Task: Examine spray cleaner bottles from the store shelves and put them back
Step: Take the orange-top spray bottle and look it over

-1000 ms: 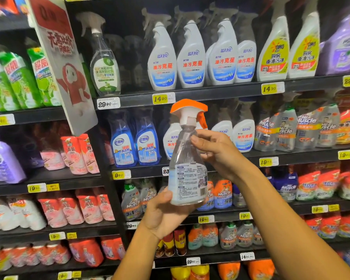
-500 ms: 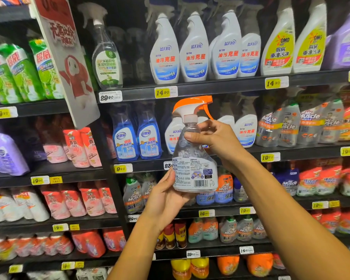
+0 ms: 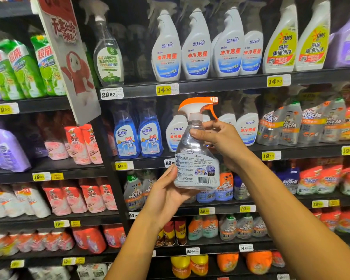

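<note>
A clear spray cleaner bottle (image 3: pixel 196 166) with an orange and white trigger head is held up in front of the shelves, its back label with a barcode turned toward me and the nozzle pointing right. My right hand (image 3: pixel 220 142) grips its neck and shoulder just below the trigger. My left hand (image 3: pixel 168 190) cups the bottom left of the bottle, with the thumb along the label's edge. The bottle's base is partly hidden by my left palm.
Dark store shelves (image 3: pixel 210 85) hold rows of white spray bottles (image 3: pixel 166 51), blue glass cleaner bottles (image 3: pixel 127 136), grey Mr Muscle bottles (image 3: pixel 291 126) and refill pouches (image 3: pixel 83 142). A hanging promo sign (image 3: pixel 69 57) sticks out at upper left. Yellow price tags line the shelf edges.
The bottle has turned in my hands, so the back label and barcode now face me squarely and the trigger points right. Both hands stay on it.
</note>
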Motion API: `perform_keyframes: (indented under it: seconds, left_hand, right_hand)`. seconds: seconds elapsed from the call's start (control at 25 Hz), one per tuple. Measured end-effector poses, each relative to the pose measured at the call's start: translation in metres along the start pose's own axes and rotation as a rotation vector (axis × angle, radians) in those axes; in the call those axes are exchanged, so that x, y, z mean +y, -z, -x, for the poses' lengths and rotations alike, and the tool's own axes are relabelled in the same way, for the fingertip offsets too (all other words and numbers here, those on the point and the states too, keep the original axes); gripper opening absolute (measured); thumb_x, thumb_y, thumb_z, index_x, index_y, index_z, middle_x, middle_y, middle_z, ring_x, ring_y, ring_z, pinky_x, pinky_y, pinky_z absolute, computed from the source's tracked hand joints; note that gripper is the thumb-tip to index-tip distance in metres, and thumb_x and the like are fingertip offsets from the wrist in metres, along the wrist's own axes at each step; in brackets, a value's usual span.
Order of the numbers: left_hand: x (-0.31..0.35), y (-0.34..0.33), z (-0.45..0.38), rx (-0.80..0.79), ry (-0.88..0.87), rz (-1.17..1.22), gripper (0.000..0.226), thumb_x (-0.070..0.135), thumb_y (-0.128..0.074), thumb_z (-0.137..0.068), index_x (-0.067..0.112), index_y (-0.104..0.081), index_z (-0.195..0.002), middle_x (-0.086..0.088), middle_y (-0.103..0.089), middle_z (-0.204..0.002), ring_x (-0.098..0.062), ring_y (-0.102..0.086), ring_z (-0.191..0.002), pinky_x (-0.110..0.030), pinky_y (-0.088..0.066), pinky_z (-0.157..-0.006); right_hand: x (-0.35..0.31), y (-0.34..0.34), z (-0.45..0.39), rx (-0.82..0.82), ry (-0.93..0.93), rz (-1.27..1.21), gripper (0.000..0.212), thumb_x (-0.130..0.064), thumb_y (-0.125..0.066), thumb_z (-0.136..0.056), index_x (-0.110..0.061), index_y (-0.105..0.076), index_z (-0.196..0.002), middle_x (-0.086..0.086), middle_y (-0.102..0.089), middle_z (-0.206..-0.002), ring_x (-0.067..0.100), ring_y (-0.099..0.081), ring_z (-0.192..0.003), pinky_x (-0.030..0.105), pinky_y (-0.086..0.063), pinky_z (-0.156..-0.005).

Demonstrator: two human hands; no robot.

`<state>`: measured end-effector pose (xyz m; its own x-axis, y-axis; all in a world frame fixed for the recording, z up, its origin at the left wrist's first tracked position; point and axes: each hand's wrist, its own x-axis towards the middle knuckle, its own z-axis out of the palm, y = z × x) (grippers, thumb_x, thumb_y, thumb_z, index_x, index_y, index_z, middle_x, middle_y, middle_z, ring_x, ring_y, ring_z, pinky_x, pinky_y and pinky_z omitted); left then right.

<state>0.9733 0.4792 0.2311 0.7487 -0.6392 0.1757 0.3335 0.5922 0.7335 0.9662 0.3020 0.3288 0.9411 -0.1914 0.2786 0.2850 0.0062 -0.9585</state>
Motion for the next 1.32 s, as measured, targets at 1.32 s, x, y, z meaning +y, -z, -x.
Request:
perform_keyframes:
  seconds: [1.32]
  left_hand:
    - [-0.013, -0.037, 0.01, 0.349, -0.112, -0.43, 0.078, 0.01, -0.089, -0.057, 0.01, -0.057, -0.128, -0.008, -0.072, -0.114, -0.02, -0.071, -0.1, -0.028, -0.058, -0.08]
  right_hand:
    - [0.016, 0.001, 0.019, -0.125, -0.089, 0.067, 0.03, -0.032, -0.048, -0.103, -0.02, -0.075, -0.105, 0.005, -0.077, -0.103, 0.021, -0.071, -0.096, 0.028, -0.058, -0.071]
